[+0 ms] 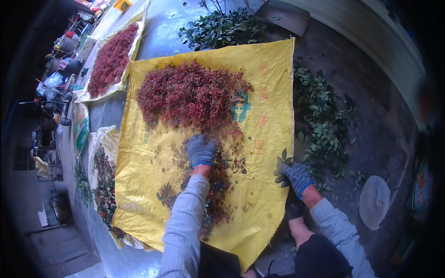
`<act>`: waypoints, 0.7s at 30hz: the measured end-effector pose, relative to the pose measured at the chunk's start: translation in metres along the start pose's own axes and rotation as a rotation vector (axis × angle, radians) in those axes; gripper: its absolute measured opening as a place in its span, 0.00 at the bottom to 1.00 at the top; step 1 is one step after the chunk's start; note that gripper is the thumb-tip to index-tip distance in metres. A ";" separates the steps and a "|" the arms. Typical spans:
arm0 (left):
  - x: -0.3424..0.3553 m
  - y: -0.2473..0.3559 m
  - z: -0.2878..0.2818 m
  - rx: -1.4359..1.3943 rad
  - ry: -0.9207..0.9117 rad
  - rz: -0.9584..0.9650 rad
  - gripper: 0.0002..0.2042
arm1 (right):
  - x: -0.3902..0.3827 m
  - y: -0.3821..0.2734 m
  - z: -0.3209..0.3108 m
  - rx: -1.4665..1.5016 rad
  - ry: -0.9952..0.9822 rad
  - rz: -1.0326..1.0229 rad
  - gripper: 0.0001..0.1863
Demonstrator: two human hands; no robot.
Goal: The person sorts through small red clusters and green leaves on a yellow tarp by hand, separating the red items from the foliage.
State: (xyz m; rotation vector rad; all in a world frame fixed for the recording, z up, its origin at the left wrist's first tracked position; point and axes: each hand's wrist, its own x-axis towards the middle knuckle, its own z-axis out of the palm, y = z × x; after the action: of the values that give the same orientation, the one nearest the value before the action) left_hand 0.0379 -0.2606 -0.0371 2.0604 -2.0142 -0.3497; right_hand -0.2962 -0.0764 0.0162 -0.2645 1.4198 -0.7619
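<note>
On a yellow woven sheet [153, 185] lies a big heap of small red berry clusters [190, 92], which look like Sichuan peppercorns. Below it, looser red clusters mixed with green leaves [218, 194] are scattered. My left hand [201, 150], in a grey-blue knit glove, reaches down at the heap's lower edge. Its fingers are bent into the loose clusters, and whatever they grip is hidden beneath. At the sheet's right edge, my gloved right hand [294, 174] has its fingers closed on a small green leaf sprig [284, 156], whose leaves stick up past the fingers.
Green leaves [324, 120] are strewn over the dark floor to the right, near a pale round disc [374, 202]. A leaf pile [222, 30] and a dustpan-like tray [283, 17] lie beyond the sheet. Left stand another red heap [111, 60] and a mixed leafy heap [104, 178].
</note>
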 end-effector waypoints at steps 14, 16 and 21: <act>0.046 0.093 0.007 -1.077 -0.162 -0.118 0.08 | 0.010 0.013 -0.006 0.034 -0.022 0.042 0.18; 0.063 0.117 -0.004 -1.311 -0.222 -0.255 0.09 | 0.009 0.016 -0.021 0.038 0.020 0.031 0.18; 0.075 0.010 -0.014 -0.148 0.132 -0.178 0.18 | 0.005 0.013 -0.010 0.044 0.006 0.046 0.16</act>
State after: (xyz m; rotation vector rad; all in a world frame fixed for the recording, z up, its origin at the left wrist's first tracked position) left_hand 0.0349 -0.3358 -0.0205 2.1153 -1.6836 -0.3720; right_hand -0.3016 -0.0677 0.0030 -0.1956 1.4083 -0.7557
